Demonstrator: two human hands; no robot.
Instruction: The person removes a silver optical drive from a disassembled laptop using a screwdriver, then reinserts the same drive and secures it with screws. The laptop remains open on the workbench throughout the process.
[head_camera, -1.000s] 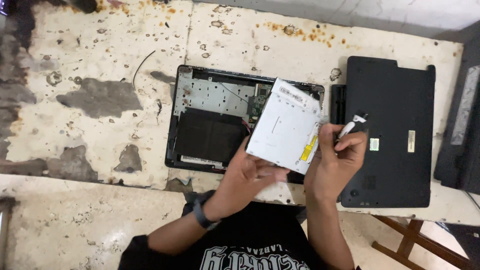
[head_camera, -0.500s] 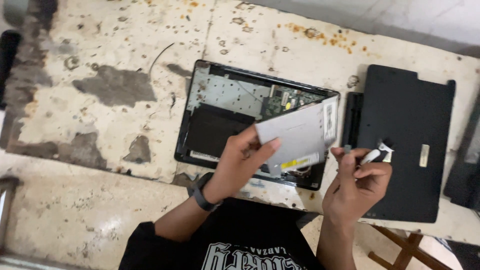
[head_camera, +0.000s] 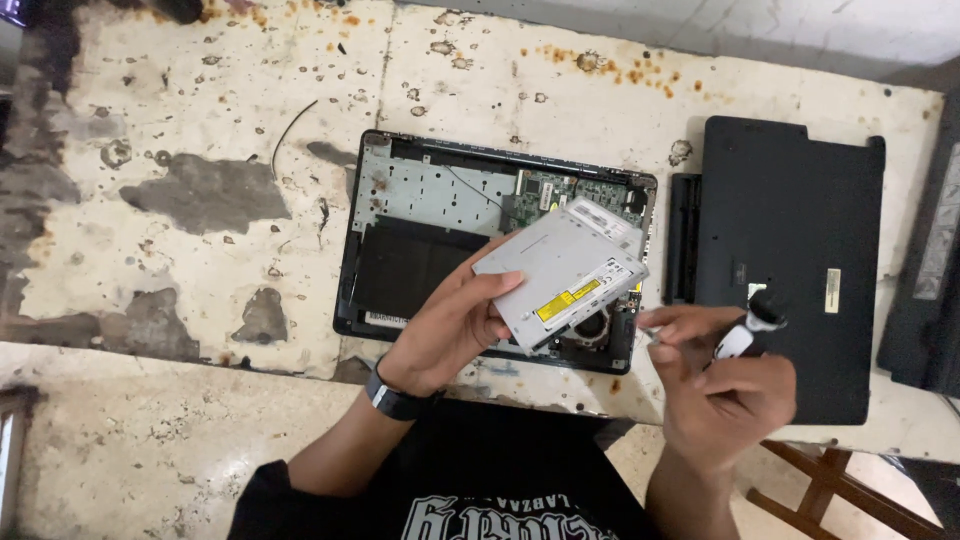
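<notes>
- Left hand (head_camera: 452, 330) grasps a flat silver optical drive (head_camera: 562, 274) by its near edge, thumb on top, fingers underneath and mostly hidden; dark band on the wrist (head_camera: 396, 400).
- Drive is held tilted above the right half of the opened laptop base (head_camera: 400, 260), not resting on it; yellow sticker on the drive's top, print too small to make out.
- Right hand (head_camera: 722, 385) is closed around a screwdriver with a black and white handle (head_camera: 750, 325); the shaft is hard to see, only a thin tip seems to show near the fingertips.
- Right hand sits just beside the drive's lower right corner; cannot tell whether the tip touches it.
- Laptop base lies open on a worn, stained white table (head_camera: 200, 120), bottom cover off; green circuit board (head_camera: 560, 190) partly showing at the top, the rest covered by the drive and left hand.
- Black bottom cover (head_camera: 800, 230) lies flat to the right of the base, near edge partly hidden by the right hand.
- Narrow black battery-like bar (head_camera: 682, 235) lies between base and cover.
- Another dark device (head_camera: 935, 260) cut off at the right frame edge.
- Thin black wire (head_camera: 290, 125) lies loose on the table, upper left.
- Wooden stool frame (head_camera: 840, 495) below the table edge, partly cut off.
</notes>
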